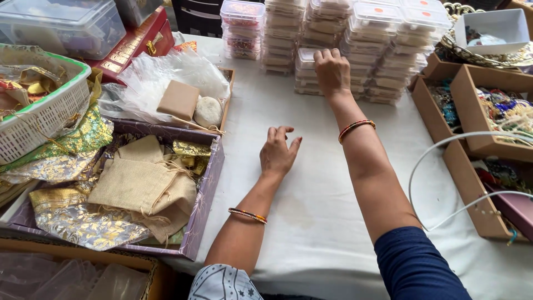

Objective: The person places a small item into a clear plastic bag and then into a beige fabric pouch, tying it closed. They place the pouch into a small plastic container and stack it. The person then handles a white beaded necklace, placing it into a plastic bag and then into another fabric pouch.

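Boxes (307, 72) sit stacked for easy reach: right hand (332, 71) fingers curl over one, left hand (279, 153) rests empty, loosely spread, on the tabletop (311, 222).

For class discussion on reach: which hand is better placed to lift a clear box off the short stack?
Right hand: it already rests on the short stack of clear boxes. Left hand lies on the white tablecloth, nearer the body.

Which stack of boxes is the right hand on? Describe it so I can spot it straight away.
Look at the rows of stacked clear boxes at the far edge of the white table. The right hand rests on the short stack at their front, the lowest of them.
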